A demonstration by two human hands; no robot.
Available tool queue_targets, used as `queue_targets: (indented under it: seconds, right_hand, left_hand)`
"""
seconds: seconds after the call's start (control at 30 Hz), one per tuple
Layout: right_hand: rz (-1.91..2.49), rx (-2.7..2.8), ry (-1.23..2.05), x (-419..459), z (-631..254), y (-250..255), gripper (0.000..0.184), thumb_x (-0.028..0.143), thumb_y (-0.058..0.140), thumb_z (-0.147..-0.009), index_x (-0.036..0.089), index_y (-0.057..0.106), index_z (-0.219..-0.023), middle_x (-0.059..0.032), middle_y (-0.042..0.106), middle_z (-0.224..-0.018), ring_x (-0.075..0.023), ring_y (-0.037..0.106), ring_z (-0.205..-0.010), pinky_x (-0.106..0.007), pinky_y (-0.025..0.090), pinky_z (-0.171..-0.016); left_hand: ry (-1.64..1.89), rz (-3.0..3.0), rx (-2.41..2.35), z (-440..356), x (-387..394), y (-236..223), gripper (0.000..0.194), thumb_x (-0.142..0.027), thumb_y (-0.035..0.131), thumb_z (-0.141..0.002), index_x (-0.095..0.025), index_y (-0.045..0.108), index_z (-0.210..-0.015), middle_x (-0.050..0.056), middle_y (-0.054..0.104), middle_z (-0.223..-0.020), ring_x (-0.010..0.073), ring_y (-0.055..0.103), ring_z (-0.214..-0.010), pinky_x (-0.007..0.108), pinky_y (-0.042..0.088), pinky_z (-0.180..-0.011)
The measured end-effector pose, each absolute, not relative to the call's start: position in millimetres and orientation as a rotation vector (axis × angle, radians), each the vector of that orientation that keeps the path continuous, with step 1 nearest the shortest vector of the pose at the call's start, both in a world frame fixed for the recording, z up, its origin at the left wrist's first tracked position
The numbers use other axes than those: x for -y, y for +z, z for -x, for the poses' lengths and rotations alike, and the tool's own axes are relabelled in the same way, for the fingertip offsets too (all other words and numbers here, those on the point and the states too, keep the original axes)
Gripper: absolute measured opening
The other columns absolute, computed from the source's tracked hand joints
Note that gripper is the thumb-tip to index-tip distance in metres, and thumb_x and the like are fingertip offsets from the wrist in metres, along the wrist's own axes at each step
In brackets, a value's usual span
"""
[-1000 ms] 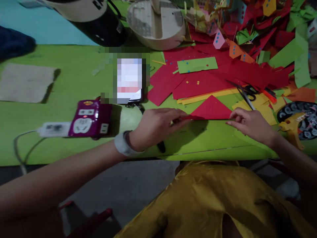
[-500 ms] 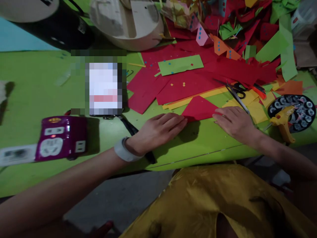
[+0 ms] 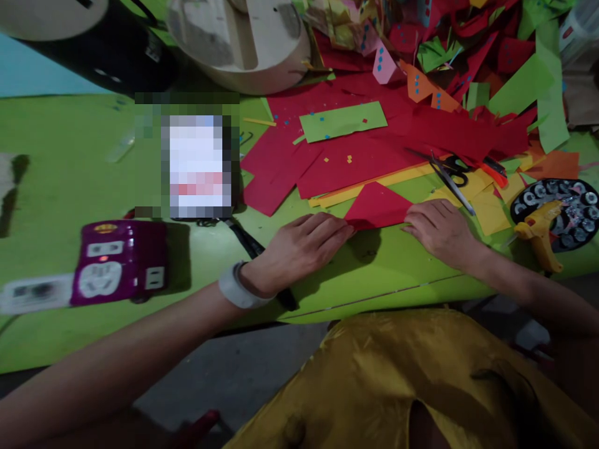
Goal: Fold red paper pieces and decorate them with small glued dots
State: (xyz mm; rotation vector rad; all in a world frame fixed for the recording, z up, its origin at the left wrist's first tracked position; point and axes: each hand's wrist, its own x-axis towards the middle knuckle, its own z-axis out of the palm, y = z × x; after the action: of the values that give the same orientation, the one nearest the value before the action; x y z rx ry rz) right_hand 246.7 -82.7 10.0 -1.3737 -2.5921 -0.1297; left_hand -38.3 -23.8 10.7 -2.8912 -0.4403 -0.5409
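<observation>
A red piece of paper (image 3: 378,207) lies on the green table between my two hands, its upper edge coming to a blunt point. My left hand (image 3: 306,246), with a pale band at the wrist, has its fingers closed at the paper's left corner. At the opposite corner my right hand (image 3: 440,232) pinches the paper's edge. Both thumbs are mostly hidden. Just beyond the paper are yellow strips (image 3: 349,196) and larger red sheets (image 3: 327,168). Open scissors (image 3: 450,181) rest above my right hand.
A green paper strip (image 3: 344,121) lies on the red sheets. Coloured scraps (image 3: 435,56) are heaped behind. A yellow glue gun (image 3: 539,232) stands by a black round tray (image 3: 578,206) at right. A purple power socket (image 3: 120,262) and a blurred-out lit screen (image 3: 196,162) are at left.
The view has shifted very slightly. Both hands stay at the same corners of the red paper, which looks unchanged.
</observation>
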Motion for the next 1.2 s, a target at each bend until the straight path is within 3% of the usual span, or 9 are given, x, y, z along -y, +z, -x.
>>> queue_targets:
  seconds: [0.1, 0.27, 0.5, 0.73, 0.97, 1.2]
  right_hand:
    - [1.34, 2.604, -0.223, 80.9, -246.2, 9.3, 0.027, 0.023, 0.045, -0.104, 0.018, 0.07, -0.112, -0.0083, 0.073, -0.102, -0.0213, 0.061, -0.095, -0.036, 0.042, -0.082]
    - [1.206, 2.599, -0.417, 79.3, -245.2, 10.2, 0.028, 0.013, 0.044, -0.102, 0.017, 0.072, -0.101, -0.0044, 0.073, -0.095, -0.0189, 0.06, -0.088, -0.032, 0.042, -0.082]
    - [1.021, 2.6, -0.472, 86.5, -246.9, 12.0, 0.026, 0.008, 0.047, -0.1, 0.014, 0.072, -0.099, -0.0064, 0.074, -0.093, -0.0185, 0.06, -0.089, -0.034, 0.043, -0.082]
    - [1.17, 2.611, -0.226, 89.1, -247.4, 8.3, 0.027, 0.011, 0.045, -0.101, 0.017, 0.071, -0.104, -0.007, 0.073, -0.094, -0.0187, 0.059, -0.088, -0.036, 0.04, -0.077]
    - [1.56, 2.488, 0.173, 76.7, -242.0, 17.0, 0.025, 0.029, 0.048, -0.103, 0.019, 0.07, -0.095, -0.0072, 0.07, -0.093, -0.0217, 0.059, -0.089, -0.036, 0.037, -0.078]
    - [1.741, 2.372, 0.516, 64.9, -243.0, 24.2, 0.014, 0.031, 0.058, -0.097, 0.021, 0.069, -0.096, -0.0061, 0.07, -0.093, -0.0234, 0.061, -0.093, -0.038, 0.038, -0.083]
  left_hand:
    - [-0.542, 2.914, 0.491, 40.0, 23.6, 9.2, 0.02, -0.016, 0.048, -0.103, -0.014, 0.067, -0.106, 0.005, 0.077, -0.093, 0.0187, 0.069, -0.078, 0.031, 0.055, -0.065]
    - [-0.566, 3.007, 0.538, 42.0, 24.4, 10.2, 0.021, -0.015, 0.047, -0.103, -0.015, 0.068, -0.106, 0.006, 0.078, -0.094, 0.0197, 0.069, -0.079, 0.033, 0.055, -0.066]
    - [-0.575, 2.856, 0.526, 35.2, 33.8, 14.6, 0.013, -0.019, 0.054, -0.101, -0.016, 0.066, -0.107, 0.003, 0.078, -0.093, 0.0183, 0.07, -0.079, 0.031, 0.055, -0.067]
    - [-0.532, 2.918, 0.551, 37.8, 37.0, 14.4, 0.019, -0.009, 0.05, -0.099, -0.014, 0.066, -0.107, 0.006, 0.077, -0.092, 0.0199, 0.069, -0.077, 0.032, 0.055, -0.064]
    - [-0.617, 3.075, 1.025, 24.6, 30.3, 14.9, 0.024, -0.027, 0.05, -0.103, -0.016, 0.066, -0.09, 0.005, 0.07, -0.08, 0.0194, 0.066, -0.073, 0.033, 0.053, -0.066]
    - [-0.539, 3.191, 1.224, 26.6, 22.3, 20.1, 0.028, -0.034, 0.045, -0.105, -0.017, 0.067, -0.103, 0.005, 0.075, -0.09, 0.0198, 0.069, -0.078, 0.035, 0.054, -0.071]
